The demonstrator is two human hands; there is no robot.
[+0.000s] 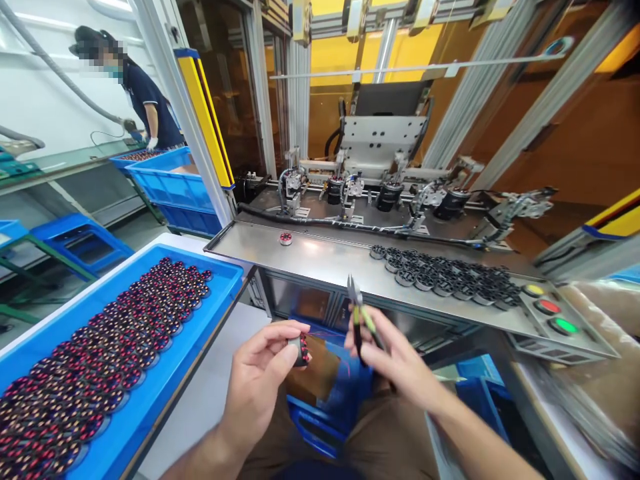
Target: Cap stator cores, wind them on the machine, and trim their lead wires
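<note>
My left hand [263, 373] is closed around a small motor stator [302, 349], its red coil ends turned to the right. A thin wire seems to run from it towards the right. In my right hand [395, 353] are cutting pliers [355, 293] with green and black handles, jaws pointing up and away from the stator. Whether the jaws are parted is hard to make out. Beyond my hands, a single red-wound stator [285, 239] sits on the metal work ledge [330, 257]. Many dark stators [440, 273] stand grouped on its right part.
A blue tray [227, 270] full of red-wound stators stands at my left. Behind the ledge is a winding machine [380, 147] with several stations. A button box [560, 320] is at the right end. A co-worker [150, 100] leans over blue crates [170, 180] at the far left.
</note>
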